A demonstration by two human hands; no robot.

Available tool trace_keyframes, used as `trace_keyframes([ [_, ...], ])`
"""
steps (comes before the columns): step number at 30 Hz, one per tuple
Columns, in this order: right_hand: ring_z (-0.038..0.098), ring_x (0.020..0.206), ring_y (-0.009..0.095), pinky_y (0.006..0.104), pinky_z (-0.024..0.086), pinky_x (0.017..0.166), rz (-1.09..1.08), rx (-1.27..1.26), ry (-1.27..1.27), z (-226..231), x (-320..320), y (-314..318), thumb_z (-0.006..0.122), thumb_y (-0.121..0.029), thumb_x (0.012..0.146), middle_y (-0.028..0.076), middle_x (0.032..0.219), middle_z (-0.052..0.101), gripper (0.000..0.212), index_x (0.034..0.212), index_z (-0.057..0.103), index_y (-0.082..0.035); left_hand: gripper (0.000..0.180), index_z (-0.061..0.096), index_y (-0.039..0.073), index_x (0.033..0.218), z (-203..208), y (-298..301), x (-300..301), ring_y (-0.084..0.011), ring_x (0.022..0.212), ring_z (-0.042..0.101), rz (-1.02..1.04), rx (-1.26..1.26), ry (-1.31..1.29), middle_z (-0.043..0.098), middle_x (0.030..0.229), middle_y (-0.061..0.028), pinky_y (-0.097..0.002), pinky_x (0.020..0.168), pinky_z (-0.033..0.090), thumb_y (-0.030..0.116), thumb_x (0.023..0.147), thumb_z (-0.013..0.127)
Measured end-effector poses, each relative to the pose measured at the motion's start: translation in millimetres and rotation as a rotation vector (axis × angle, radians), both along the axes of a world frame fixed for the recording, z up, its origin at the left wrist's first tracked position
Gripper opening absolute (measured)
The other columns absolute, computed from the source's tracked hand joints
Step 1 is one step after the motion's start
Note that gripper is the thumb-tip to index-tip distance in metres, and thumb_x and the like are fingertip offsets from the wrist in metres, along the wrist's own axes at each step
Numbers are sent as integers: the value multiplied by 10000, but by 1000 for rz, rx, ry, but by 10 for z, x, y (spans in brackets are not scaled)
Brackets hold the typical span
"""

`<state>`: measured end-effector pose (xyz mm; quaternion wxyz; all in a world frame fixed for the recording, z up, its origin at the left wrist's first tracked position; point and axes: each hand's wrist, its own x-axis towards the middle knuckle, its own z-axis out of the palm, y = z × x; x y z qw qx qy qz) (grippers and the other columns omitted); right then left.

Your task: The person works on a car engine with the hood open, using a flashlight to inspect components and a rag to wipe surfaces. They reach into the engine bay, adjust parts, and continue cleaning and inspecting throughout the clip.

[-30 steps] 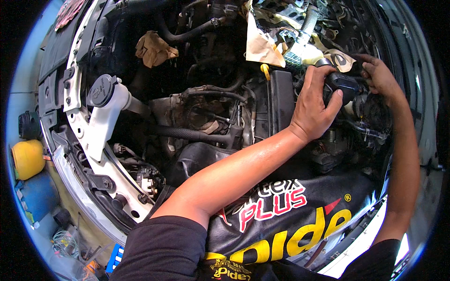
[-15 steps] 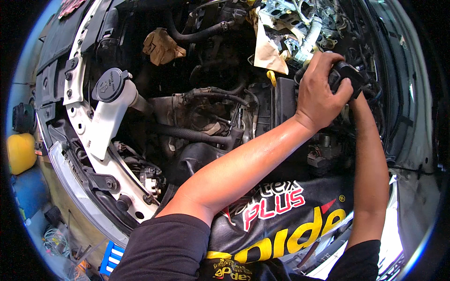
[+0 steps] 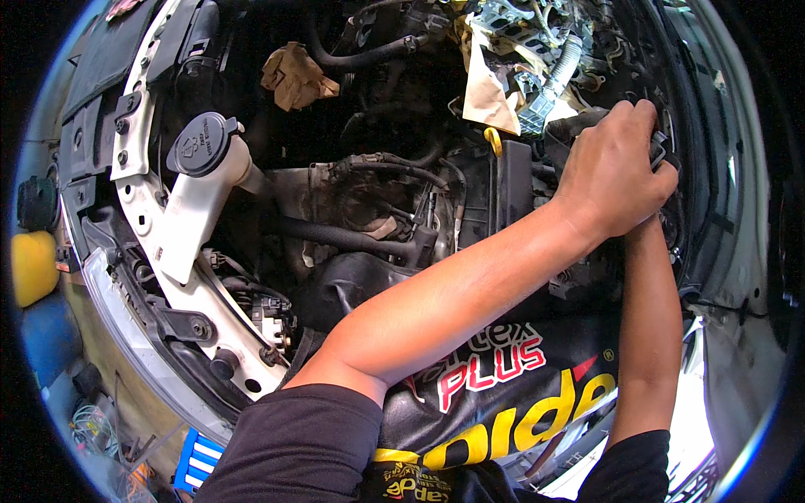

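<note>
At the far right of the engine bay my left hand point(image 3: 616, 172) is closed over a dark plastic part point(image 3: 579, 127), its fingers curled round the far side. I cannot make out the exact kind of part. My right forearm point(image 3: 652, 335) comes up from below and passes under the left hand. The right hand's fingers are hidden behind it. Just beyond the hands lie a ribbed pale hose point(image 3: 563, 65), a bare metal engine face and brown paper point(image 3: 489, 96). A yellow loop handle point(image 3: 493, 141) stands left of the hands, beside a black box point(image 3: 513, 180).
A white reservoir with a black cap point(image 3: 204, 144) stands at the left. Crumpled brown paper point(image 3: 298, 77) lies farther back. A printed black fender cover point(image 3: 503, 394) drapes over the near edge. A yellow container point(image 3: 33, 268) and blue crate point(image 3: 198, 461) sit outside the car.
My left hand has shifted right and slightly nearer, its back now turned more upward. The black part under it has turned or moved along, and my right hand has slipped further from view.
</note>
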<state>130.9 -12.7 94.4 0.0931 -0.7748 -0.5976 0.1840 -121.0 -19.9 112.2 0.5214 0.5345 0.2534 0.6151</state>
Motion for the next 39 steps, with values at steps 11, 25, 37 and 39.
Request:
trace_keyframes([
  [11,663,917,212,344,520,841,-41,-21,36,20,10,18,557,-173,975,124,1066,695,377,1301,611,9,349,581,-74,980,-4,-54,37,-480,913,634,-47,-4,-10,634,938,-279,-525,838,527,193,776,676],
  [25,639,883,196,331,508,807,-69,-42,62,33,3,50,540,-162,984,104,1032,669,373,1322,584,-9,336,582,-68,954,44,34,-10,-479,887,639,28,-4,-62,631,915,-292,-516,819,533,199,770,672],
  [37,617,853,183,320,497,778,-105,-58,101,61,-16,88,524,-153,992,87,1003,648,372,1340,560,-25,342,598,-83,954,57,1,-8,-488,899,643,-39,-29,-89,643,900,-306,-512,822,533,192,764,669],
  [39,614,848,181,319,495,773,-113,-62,112,55,-19,97,522,-151,993,84,998,644,372,1343,556,-28,343,598,-85,951,40,16,-4,-487,902,643,-23,-17,-81,643,899,-307,-514,823,533,193,763,669],
])
